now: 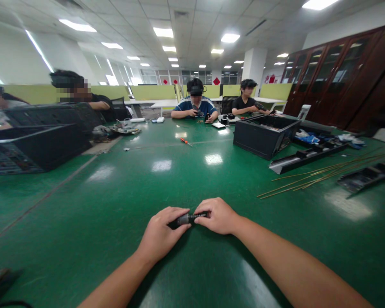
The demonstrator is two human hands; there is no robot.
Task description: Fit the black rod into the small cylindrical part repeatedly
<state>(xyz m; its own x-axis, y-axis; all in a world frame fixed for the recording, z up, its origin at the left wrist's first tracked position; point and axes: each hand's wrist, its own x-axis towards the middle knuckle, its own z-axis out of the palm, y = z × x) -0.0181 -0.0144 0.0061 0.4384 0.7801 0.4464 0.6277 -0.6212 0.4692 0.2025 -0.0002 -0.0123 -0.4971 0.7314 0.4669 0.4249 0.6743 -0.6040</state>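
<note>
Close in front of me, a short dark cylindrical object (183, 219) lies level between my two hands, just over the green tabletop (179, 184). My left hand (160, 233) has its thumb and fingers closed round the thicker grey-and-black end. The narrower, ribbed black end is pinched in the fingers of my right hand (218, 216). Both ends are partly covered by fingers. Whether it is one piece or two joined parts, I cannot tell.
A red-handled screwdriver (184, 140) lies farther out. Black computer cases (256, 139) stand right and left (35, 149). Thin rods (308, 177) and black metal rails (311, 156) lie at right. Several people sit across the table, one (195, 105) handling small parts.
</note>
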